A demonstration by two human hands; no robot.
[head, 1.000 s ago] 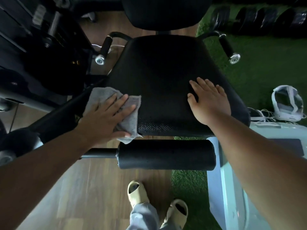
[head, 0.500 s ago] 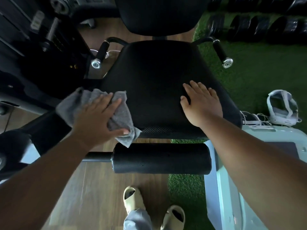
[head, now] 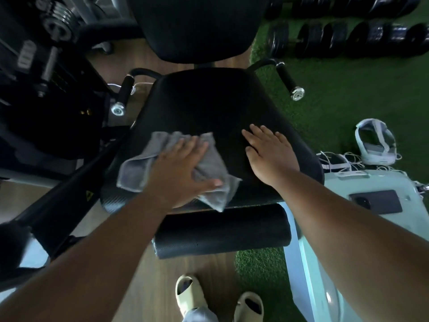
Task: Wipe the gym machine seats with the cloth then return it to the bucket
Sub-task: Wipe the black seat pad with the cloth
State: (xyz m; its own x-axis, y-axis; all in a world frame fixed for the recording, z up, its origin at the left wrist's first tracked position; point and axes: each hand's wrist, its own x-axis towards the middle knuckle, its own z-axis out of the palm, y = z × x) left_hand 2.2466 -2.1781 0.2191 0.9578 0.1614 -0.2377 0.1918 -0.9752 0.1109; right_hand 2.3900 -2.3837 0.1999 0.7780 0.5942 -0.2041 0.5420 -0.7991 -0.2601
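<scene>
Cloth could slide off the seat's front edge
Left hand point(head: 183, 168) presses flat on the cloth point(head: 210, 159) near the seat point(head: 209, 101) front-left corner; right hand point(head: 270, 152) rests flat, apart, holding nothing. Overhanging corner may drag off.

Wood-look flooring point(head: 162, 275) is seen at six o'clock, green turf point(head: 336, 101) at two. Black dumbbells point(head: 336, 40) are lined up at one o'clock. The light is dim.
</scene>
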